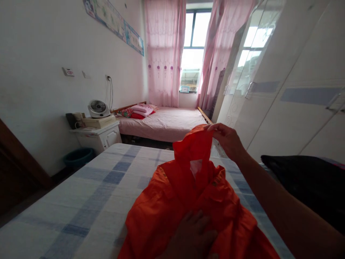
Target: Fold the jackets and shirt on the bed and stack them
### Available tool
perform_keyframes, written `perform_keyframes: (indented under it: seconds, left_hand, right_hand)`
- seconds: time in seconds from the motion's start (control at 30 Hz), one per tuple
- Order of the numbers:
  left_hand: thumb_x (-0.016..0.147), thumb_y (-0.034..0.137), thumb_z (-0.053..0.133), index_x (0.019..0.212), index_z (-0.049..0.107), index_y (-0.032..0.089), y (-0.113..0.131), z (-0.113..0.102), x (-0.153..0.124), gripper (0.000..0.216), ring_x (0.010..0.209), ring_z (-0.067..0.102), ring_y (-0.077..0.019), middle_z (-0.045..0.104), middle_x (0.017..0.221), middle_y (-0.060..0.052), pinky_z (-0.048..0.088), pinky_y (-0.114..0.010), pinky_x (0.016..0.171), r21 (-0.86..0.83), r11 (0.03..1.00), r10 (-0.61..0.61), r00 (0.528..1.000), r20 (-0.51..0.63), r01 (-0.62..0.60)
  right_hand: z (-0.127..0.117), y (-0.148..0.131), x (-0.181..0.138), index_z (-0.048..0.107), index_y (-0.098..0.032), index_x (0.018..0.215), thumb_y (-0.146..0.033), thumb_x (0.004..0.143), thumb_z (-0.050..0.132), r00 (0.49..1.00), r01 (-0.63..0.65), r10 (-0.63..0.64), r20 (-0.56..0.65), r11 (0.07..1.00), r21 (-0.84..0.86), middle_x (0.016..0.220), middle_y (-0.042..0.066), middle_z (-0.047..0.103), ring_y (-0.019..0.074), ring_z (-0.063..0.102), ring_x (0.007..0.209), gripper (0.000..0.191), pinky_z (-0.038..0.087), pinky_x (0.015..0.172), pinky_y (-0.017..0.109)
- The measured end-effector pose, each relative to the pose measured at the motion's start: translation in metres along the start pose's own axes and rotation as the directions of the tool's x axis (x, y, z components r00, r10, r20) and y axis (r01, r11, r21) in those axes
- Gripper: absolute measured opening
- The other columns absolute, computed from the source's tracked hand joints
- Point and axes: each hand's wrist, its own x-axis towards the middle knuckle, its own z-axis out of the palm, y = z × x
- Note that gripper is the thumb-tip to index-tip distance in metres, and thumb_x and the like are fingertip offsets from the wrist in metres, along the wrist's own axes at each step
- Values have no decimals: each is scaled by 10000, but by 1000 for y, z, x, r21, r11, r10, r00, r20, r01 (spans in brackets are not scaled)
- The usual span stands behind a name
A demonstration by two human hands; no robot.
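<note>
An orange hooded jacket [188,194] lies spread on a bed with a blue-and-white checked sheet [88,201]. My right hand [228,138] pinches the top edge of the jacket's hood and holds it lifted above the bed. My left hand [192,235] lies flat on the jacket's body near the bottom of the view, fingers stretched out and pressing the cloth down. A white label shows inside the neck of the jacket.
A second bed with a pink cover [167,122] and folded bedding stands by the window. A white nightstand [98,136] carries a small fan [98,108]. A white wardrobe [283,90] lines the right side. A dark cloth [304,180] lies at right. A teal basin [78,156] sits on the floor.
</note>
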Motion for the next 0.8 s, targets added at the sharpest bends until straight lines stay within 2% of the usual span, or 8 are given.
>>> perform_keyframes:
  seconds: [0.07,0.13,0.2,0.27,0.37,0.53,0.7,0.8]
  left_hand:
    - [852,539,469,1219,539,301,5,-4,-2,443,1220,461,-289,522,1326,-55,361,-460,1007,-20,1000,-25,1000,-6,25]
    - [855,503,485,1204,551,301,12,-9,-3,408,1208,470,-280,527,1323,-45,345,-460,1020,-44,998,-55,997,-47,53]
    - [856,445,513,1177,567,293,18,-16,-5,359,1181,486,-255,541,1305,-30,327,-435,1038,-75,995,-72,993,-92,65]
    - [847,368,546,1115,594,277,23,-21,-5,287,1120,519,-227,589,1225,-15,359,-384,1012,-105,993,-73,992,-106,62]
    - [843,235,526,960,629,226,31,-25,-6,156,932,587,-187,655,1000,-19,451,-305,867,-86,995,-63,992,-105,54]
    - [867,134,402,984,619,179,44,-55,-9,251,832,602,-180,659,944,-62,468,-314,817,155,982,142,968,-208,-111]
    - [810,63,476,1322,447,224,17,-111,-10,538,1308,340,-294,409,1411,-112,258,-485,1074,458,876,-10,954,-300,153]
    - [747,46,542,1293,479,245,-14,-124,-3,584,1308,341,-315,447,1383,-111,229,-536,1066,499,818,-189,953,-237,286]
  right_hand:
    - [-12,-32,-35,611,-196,727,-276,776,545,973,94,-92,211,996,-1,959,38,663,177,601,929,114,469,851,322]
    - [-25,-49,-78,625,-212,689,-265,798,530,889,40,-7,458,997,-63,906,43,672,203,606,937,153,467,870,350]
    - [-37,-49,-118,653,-222,719,-253,818,502,800,-48,111,589,991,-122,885,46,679,233,586,1018,183,448,912,376]
    - [-46,-37,-149,664,-223,752,-244,829,471,791,-131,209,575,976,-176,889,46,687,241,577,1056,209,441,924,381]
    - [-50,-15,-175,660,-214,787,-227,827,432,849,-186,313,426,931,-314,869,41,693,216,631,905,232,475,841,356]
    - [-41,-1,-180,646,-208,900,-191,812,426,901,-140,297,317,889,-435,923,30,691,183,633,868,237,475,797,311]
    - [-24,11,-186,626,-203,974,-141,774,435,917,-71,224,329,905,-419,988,48,672,188,614,917,284,454,847,330]
    - [-11,21,-199,627,-212,947,-117,765,428,919,-41,178,351,930,-365,986,45,656,180,600,911,286,446,845,316]
